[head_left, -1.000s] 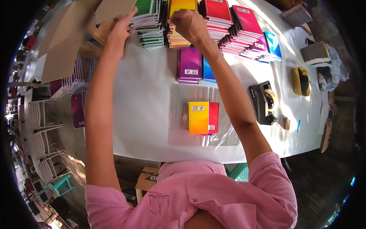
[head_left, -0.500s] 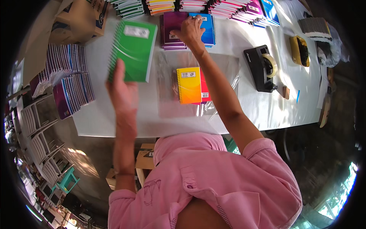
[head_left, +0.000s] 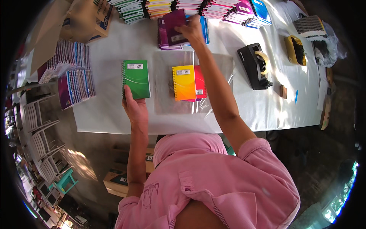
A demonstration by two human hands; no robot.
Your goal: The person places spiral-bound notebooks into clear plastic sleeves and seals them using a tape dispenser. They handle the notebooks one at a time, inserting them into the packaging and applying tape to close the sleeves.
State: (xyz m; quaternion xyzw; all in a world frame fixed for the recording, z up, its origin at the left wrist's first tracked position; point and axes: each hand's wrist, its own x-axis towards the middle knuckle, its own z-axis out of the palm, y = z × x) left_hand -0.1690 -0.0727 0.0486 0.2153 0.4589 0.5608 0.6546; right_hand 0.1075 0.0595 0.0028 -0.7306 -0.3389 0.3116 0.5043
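My left hand [head_left: 136,110] grips the lower edge of a green spiral notebook [head_left: 137,80], thumb on its cover. At the far middle of the table, my right hand [head_left: 193,31] is closed on a purple notebook [head_left: 170,26], which is tilted over a stack of purple ones. Right behind that hand shows a stack with a blue notebook [head_left: 205,30] on top. Between my arms, a yellow notebook [head_left: 183,84] partly covers a red notebook [head_left: 200,76]. Both rest on a clear plastic sheet or bag [head_left: 163,103].
Rows of stacked notebooks [head_left: 160,8] line the far edge. More notebook piles [head_left: 78,86] and a cardboard box [head_left: 89,23] are at the left. On the right are a black tape dispenser [head_left: 251,68], a yellow container [head_left: 293,49] and a small brown block [head_left: 283,91].
My left hand has brought the green notebook down and nearer the plastic. My right hand now has a purple notebook lifted and turned askew from its stack.
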